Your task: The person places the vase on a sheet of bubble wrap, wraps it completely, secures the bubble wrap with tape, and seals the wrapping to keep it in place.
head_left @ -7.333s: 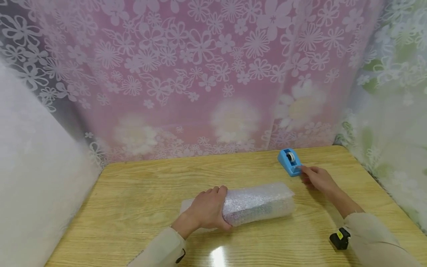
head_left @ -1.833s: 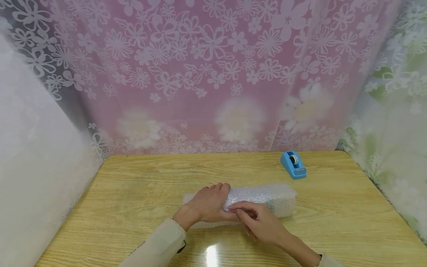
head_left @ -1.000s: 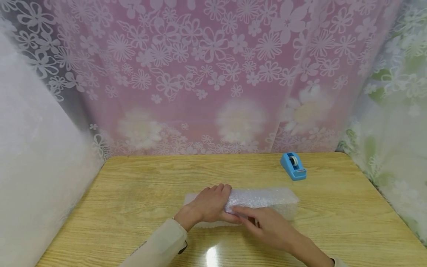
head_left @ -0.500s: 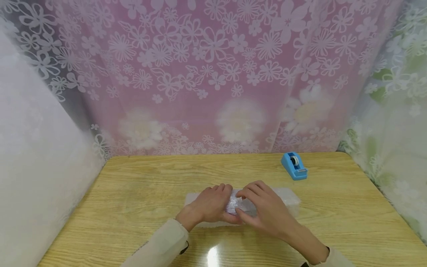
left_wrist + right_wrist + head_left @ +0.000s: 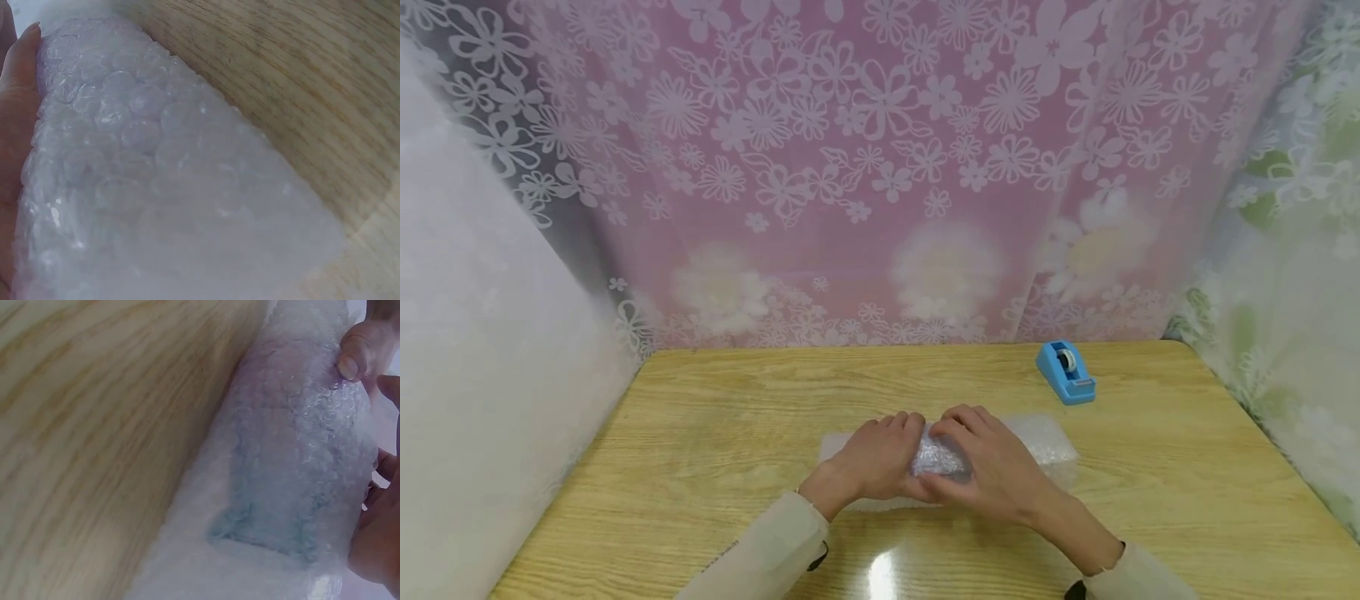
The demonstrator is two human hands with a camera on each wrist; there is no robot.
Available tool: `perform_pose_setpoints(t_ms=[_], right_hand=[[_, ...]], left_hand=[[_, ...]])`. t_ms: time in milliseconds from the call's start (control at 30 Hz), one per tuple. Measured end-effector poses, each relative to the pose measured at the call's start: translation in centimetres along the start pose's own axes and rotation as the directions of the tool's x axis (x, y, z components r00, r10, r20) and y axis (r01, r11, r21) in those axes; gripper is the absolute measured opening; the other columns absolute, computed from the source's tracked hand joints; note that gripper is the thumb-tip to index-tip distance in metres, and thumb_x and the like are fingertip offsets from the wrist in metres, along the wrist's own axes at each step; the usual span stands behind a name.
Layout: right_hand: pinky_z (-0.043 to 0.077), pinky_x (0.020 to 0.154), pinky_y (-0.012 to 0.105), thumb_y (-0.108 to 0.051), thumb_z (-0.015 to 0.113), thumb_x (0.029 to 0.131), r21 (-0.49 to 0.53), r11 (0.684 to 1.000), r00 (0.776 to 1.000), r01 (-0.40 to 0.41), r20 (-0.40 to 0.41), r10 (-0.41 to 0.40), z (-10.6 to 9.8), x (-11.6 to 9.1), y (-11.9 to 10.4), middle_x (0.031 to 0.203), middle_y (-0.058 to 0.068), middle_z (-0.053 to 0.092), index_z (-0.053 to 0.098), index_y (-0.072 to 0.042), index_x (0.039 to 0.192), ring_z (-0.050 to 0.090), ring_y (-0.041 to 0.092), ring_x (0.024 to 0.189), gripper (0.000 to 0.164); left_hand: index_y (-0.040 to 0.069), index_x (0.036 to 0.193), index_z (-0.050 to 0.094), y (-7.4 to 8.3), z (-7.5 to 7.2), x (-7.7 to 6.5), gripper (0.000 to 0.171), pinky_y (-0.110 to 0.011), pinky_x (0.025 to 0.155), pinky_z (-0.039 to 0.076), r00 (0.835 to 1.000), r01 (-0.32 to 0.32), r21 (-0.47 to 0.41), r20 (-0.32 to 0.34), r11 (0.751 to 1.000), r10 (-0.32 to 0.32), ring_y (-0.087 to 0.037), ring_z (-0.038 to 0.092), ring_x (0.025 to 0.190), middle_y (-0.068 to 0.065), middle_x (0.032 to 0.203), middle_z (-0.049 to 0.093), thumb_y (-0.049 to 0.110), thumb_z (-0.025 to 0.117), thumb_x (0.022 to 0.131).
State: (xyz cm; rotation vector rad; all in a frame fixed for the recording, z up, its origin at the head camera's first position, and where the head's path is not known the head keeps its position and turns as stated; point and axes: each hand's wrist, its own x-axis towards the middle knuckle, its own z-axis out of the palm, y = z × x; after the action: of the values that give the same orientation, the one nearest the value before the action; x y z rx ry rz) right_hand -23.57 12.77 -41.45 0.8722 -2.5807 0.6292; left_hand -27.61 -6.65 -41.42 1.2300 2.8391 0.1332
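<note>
A long bundle rolled in clear bubble wrap (image 5: 942, 457) lies across the table in front of me. My left hand (image 5: 876, 460) grips it left of the middle, fingers over the far side and thumb on the near side. Close beside it my right hand (image 5: 1000, 471) arches over the bundle, holding it between curved fingers and thumb. In the right wrist view the bubble wrap (image 5: 275, 450) shows purple and teal tints from something inside, whose kind I cannot tell. The left wrist view shows the bundle's whitish wrapped end (image 5: 162, 175), with part of the left hand along its edge.
A blue tape dispenser (image 5: 1066, 375) with a small roll of tape stands on the wooden table (image 5: 722, 408), behind and right of the bundle. Pink floral curtain (image 5: 850, 250) hangs along the table's back edge, and pale cloth flanks both sides.
My right hand has come from the tape dispenser to the bundle. Its fingertips worked by the left thumb, then moved up and over the top. The left hand keeps its hold.
</note>
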Motion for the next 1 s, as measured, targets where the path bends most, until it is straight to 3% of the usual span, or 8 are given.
perform_pose_setpoints(t_ms=[467,1000], right_hand=[[0.046,0.083,0.036,-0.048,0.073,0.079,0.016,1.000,0.997,0.019,-0.076,-0.017,1.1,-0.1,0.8,0.105,-0.005,0.054,0.063,-0.020,0.105,0.050,0.015,0.097,0.040],[0.045,0.079,0.036,-0.045,0.072,0.080,0.014,1.000,0.992,-0.021,-0.122,0.022,1.8,-0.6,1.3,0.105,-0.005,0.054,0.064,-0.022,0.101,0.049,0.015,0.093,0.032]], left_hand=[[0.011,0.114,0.048,0.0,0.2,0.0,0.083,-0.028,0.066,0.049,1.000,0.028,-0.053,-0.002,0.998,-0.028,-0.012,0.055,0.080,0.001,0.094,0.053,0.081,0.054,0.070],[0.011,0.116,0.050,0.6,0.0,0.3,0.083,-0.030,0.070,0.050,0.999,0.045,-0.036,0.010,0.998,-0.045,-0.013,0.056,0.083,0.001,0.097,0.054,0.080,0.055,0.070]])
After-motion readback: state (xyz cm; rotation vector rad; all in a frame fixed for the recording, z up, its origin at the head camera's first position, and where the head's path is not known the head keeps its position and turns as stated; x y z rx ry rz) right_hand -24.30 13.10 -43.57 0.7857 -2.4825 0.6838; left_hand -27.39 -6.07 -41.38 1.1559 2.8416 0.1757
